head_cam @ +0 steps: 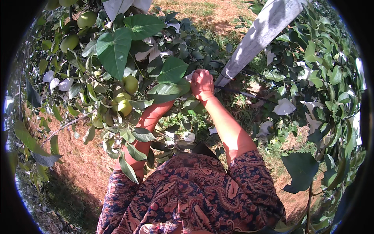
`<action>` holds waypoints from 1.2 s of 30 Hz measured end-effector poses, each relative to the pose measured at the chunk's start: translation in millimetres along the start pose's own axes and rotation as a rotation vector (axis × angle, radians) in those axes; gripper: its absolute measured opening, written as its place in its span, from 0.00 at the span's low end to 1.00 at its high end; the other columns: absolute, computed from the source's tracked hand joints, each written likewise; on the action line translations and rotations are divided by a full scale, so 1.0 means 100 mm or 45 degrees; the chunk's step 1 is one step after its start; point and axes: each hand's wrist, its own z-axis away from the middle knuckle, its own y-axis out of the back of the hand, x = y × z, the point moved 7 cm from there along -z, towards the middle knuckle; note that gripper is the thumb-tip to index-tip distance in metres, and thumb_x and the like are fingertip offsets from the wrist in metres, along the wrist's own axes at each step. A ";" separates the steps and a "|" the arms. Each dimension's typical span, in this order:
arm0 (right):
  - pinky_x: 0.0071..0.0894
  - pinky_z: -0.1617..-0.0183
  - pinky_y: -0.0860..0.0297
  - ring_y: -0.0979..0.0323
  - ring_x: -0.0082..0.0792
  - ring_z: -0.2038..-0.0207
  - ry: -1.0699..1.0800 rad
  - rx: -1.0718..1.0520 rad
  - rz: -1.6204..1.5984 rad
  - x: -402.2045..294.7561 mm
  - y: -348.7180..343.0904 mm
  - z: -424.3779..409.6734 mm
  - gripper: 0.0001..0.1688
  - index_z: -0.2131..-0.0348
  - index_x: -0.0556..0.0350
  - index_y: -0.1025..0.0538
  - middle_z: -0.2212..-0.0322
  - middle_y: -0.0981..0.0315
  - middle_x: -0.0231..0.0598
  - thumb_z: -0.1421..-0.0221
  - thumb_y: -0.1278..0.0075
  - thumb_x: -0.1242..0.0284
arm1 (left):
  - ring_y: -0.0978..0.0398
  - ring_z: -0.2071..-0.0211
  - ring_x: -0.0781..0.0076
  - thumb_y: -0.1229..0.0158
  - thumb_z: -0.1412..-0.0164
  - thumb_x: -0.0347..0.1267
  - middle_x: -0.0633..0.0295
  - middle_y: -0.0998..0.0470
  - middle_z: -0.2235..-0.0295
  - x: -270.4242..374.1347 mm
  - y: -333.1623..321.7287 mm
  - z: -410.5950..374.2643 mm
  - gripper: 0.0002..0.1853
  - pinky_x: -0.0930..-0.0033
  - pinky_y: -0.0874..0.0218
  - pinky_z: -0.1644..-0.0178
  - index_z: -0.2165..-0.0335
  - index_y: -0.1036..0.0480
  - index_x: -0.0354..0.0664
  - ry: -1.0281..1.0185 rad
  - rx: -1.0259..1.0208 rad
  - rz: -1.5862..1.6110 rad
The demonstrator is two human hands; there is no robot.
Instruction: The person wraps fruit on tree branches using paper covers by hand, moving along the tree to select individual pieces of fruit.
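Observation:
My right hand (202,83) is curled into a fist among the leaves, just left of a pale post. At its left side a small part of a white fruit bag (189,77) shows, gripped by the fingers; the rest is hidden. My left forearm (153,115) reaches up under broad green leaves (168,91), which cover the left hand entirely. Left of that forearm hang several green apples (125,107) in a cluster, with another apple (130,84) just above. Large heart-shaped leaves (114,52) overhang this part of the branch.
A slanting pale post (257,41) stands beyond my right hand, with a dark line (248,95) crossing near its foot. White bags (284,107) hang in foliage on both sides. A thin branch (68,124) juts out at left. A leafy shoot (302,172) rises close on the right.

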 end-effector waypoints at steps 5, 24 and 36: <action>0.43 0.57 0.31 0.31 0.50 0.59 -0.116 -0.127 -0.223 0.26 -0.07 0.02 0.24 0.61 0.56 0.31 0.55 0.34 0.46 0.60 0.42 0.71 | 0.30 0.76 0.57 0.50 0.44 0.34 0.56 0.27 0.77 0.36 -0.09 0.10 0.07 0.58 0.39 0.71 0.74 0.29 0.43 -0.653 -0.032 -0.755; 0.34 0.41 0.42 0.39 0.37 0.44 -0.425 -0.161 -1.235 0.79 -1.14 0.37 0.61 0.39 0.54 0.54 0.45 0.41 0.42 0.68 0.37 0.78 | 0.27 0.71 0.60 0.50 0.43 0.33 0.58 0.25 0.72 0.11 0.02 -0.02 0.07 0.60 0.36 0.68 0.70 0.28 0.44 -0.031 0.151 -0.011; 0.30 0.61 0.31 0.25 0.28 0.65 -1.043 -0.236 -1.284 0.99 -1.17 0.68 0.15 0.65 0.58 0.22 0.68 0.22 0.40 0.58 0.45 0.75 | 0.25 0.67 0.66 0.51 0.43 0.36 0.61 0.25 0.68 -0.16 -0.14 0.16 0.11 0.64 0.32 0.65 0.63 0.28 0.46 1.057 0.008 1.922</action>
